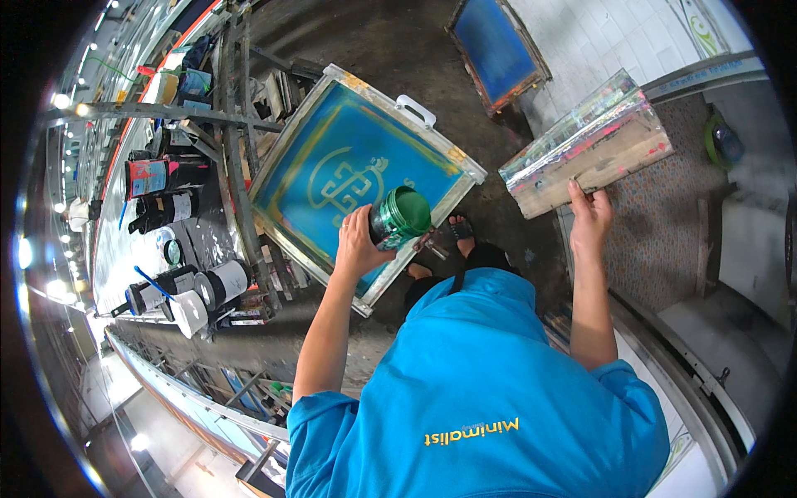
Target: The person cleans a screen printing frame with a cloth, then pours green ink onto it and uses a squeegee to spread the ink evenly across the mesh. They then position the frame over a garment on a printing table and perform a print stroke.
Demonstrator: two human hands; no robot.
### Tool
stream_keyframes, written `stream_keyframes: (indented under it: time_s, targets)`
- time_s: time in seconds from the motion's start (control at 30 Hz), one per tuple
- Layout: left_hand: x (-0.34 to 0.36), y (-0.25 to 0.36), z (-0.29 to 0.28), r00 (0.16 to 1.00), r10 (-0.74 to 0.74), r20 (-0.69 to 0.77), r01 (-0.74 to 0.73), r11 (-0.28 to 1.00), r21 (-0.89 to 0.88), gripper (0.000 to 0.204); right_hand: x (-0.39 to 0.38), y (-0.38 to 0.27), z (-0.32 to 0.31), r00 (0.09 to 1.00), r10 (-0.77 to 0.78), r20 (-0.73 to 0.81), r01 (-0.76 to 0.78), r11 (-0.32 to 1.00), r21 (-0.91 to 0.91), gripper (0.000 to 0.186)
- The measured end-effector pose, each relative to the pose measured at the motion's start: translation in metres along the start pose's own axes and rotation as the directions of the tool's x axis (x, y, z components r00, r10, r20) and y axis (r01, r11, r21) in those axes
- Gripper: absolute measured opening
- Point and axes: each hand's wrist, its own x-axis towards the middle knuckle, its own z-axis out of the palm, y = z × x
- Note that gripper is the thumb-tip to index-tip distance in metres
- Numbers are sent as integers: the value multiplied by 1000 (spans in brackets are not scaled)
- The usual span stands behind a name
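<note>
In the head view, the left hand is closed around the side of a green jar, thumb underneath and fingers curled over its near side. The jar leans away from that grip, its round mouth turned up toward the camera; how full it is, I cannot tell. The right hand pinches the lower edge of a paint-stained wooden board, which slants up and out above the grip on both sides, its shiny strip along the far edge.

Behind and ahead of the left grip is a blue framed screen with a pale pattern; whether the jar touches it is unclear. Left of that grip are a white tub and a black-and-white jar. A second blue screen leans ahead, between the two grips.

The step in hand looks like carrying jar and board at once. Any next move calls for a steady left wrist against spilling, and room for the board's far ends.
</note>
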Motion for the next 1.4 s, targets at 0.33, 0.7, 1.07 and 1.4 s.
stream_keyframes:
  time_s: [0.33,0.7,1.07,1.4]
  targets:
    - [19,4,3,1000,-5,20,4,1000,28,104,1,8,-9,999,2,-45,-5,998,-57,31]
    - [26,3,4,998,-32,52,29,998,55,104,0,7,-6,999,31,-28,-31,1000,-3,34]
    - [-35,-10,-11,993,-113,43,110,992,69,104,0,1,6,999,41,25,-41,999,3,35]
    - [-126,-22,-30,965,-260,40,254,960,116,109,3,-11,20,991,17,136,-15,1000,-13,36]
